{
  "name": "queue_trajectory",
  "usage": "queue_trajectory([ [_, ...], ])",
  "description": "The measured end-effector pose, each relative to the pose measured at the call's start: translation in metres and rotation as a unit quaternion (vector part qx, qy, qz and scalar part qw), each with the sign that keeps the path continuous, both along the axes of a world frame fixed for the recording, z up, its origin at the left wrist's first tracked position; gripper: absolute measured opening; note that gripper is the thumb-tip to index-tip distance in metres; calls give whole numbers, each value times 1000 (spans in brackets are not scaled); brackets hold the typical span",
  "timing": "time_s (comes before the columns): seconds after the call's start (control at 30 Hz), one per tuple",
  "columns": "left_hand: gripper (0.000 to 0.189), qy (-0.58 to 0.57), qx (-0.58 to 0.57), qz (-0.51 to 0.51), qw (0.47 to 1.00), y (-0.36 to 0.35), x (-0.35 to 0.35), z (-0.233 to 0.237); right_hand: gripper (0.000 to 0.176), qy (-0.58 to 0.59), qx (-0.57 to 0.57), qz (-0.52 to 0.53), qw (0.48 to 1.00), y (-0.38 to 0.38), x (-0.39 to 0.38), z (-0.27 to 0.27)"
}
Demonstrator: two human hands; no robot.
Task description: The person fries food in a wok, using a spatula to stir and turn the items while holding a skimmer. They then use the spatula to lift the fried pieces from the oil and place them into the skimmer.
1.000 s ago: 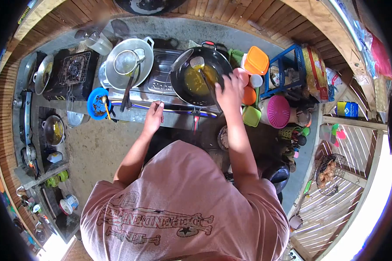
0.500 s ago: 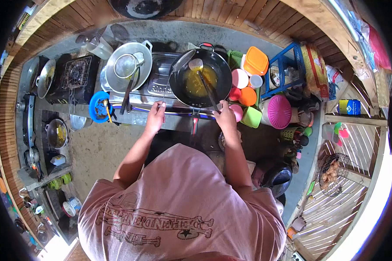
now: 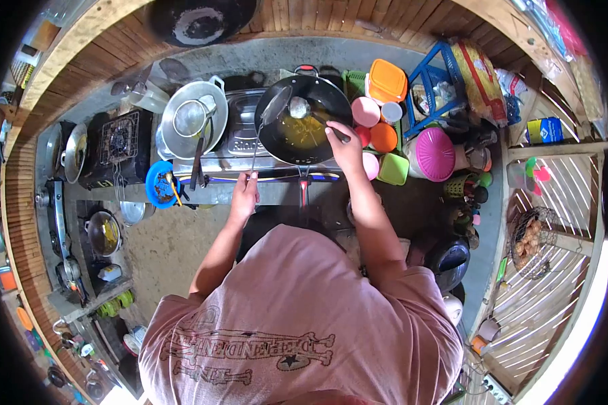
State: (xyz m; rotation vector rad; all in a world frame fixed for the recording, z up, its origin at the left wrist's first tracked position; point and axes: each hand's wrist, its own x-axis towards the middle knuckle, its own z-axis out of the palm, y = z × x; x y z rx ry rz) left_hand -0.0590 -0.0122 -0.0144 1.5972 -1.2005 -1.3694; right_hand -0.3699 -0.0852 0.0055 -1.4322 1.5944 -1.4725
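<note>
A black wok (image 3: 267, 141) with yellowish oil and small yellow pieces in it sits on the stove. My right hand (image 3: 345, 147) is closed round the dark handle of a spatula, whose metal blade (image 3: 299, 106) is over the oil. My left hand (image 3: 245, 192), in front of the stove edge, grips the thin handle of a mesh skimmer (image 3: 275, 104). The skimmer's head is tilted at the wok's left side. Below the wok, its red and black handle (image 3: 304, 190) points toward me.
Left of the wok, a metal pot (image 3: 214, 135) holds a round strainer (image 3: 190, 119). A blue bowl (image 3: 155, 202) stands at the counter's front edge. Lidded plastic containers (image 3: 388, 82) crowd the right side, with a pink-lidded tub (image 3: 434, 154) among them. A grill-topped burner (image 3: 119, 140) is farther left.
My right hand has moved up and forward with the spatula, and its blade has shifted slightly. My left hand is slightly lower in view, still gripping the skimmer. The camera view has shifted.
</note>
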Motion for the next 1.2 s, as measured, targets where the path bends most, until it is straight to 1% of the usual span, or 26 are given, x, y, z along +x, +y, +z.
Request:
queue_trajectory([
  [0.03, 34, -3, 2, -5, 1000, 1, 0, 0, 20, 42, -3, 5, 999, 9, -4, 15],
  [0.07, 34, -7, 1, -5, 1000, 1, 1, 0, 18, 71, -39, 10, 997, 16, -8, 26],
  [0.13, 34, -11, 1, -9, 1000, 0, 1, 2, 18, 120, -66, -3, 991, 32, -18, 38],
  [0.2, 34, -16, 20, -7, 1000, 1, -1, 5, 18, 111, -44, -20, 993, 47, -27, 45],
  [0.27, 34, -7, 21, -8, 1000, 1, 0, -1, 18, 149, -48, -53, 986, 56, -35, 45],
  [0.33, 34, 2, 19, -9, 1000, -1, 1, -1, 17, 139, -44, -64, 987, 59, -39, 36],
  [0.4, 34, -12, 19, -7, 1000, -2, -1, -1, 17, 103, -41, -96, 989, 59, -41, 22],
  [0.47, 35, -6, 15, -4, 1000, -3, -3, 0, 17, 102, -31, -111, 988, 56, -40, 9],
  [0.53, 35, -2, 12, 1, 1000, -4, -2, -1, 18, 38, -4, -135, 990, 51, -36, -4],
  [0.57, 35, -5, 10, 2, 1000, -5, -2, -2, 17, 16, -13, -144, 989, 46, -36, -21],
  [0.6, 36, -8, 8, 3, 1000, -5, -2, -1, 17, 14, -13, -144, 989, 43, -33, -25],
  [0.63, 36, -9, 8, 3, 1000, -5, -2, 0, 17, -94, 42, -149, 983, 42, -29, -31],
  [0.67, 36, -2, 7, 5, 1000, -6, -1, 1, 18, -200, 96, -153, 963, 40, -26, -35],
  [0.7, 36, 6, 6, 7, 1000, -6, -1, 3, 21, -250, 120, -149, 949, 40, -23, -34],
  [0.87, 35, 15, -3, 9, 1000, -9, 4, -2, 23, -297, 141, -115, 937, 55, -15, -15],
  [0.97, 36, 22, -6, 10, 1000, -10, 4, -1, 22, -287, 114, -100, 946, 63, -16, 1],
  [1.03, 36, 25, -7, 8, 1000, -11, 4, -1, 19, -103, 50, -83, 990, 68, -22, 11],
  [1.07, 36, 33, -5, 10, 999, -12, 4, -2, 19, -102, 50, -82, 990, 68, -25, 14],
  [1.13, 36, 40, -2, 11, 999, -14, 4, -5, 19, 22, -52, -56, 997, 69, -30, 21],
  [1.17, 37, 42, 6, 9, 999, -15, 5, -8, 17, 47, -60, -54, 996, 69, -32, 24],
  [1.2, 37, 43, 13, 8, 999, -16, 5, -8, 17, 47, -60, -53, 996, 69, -35, 25],
])
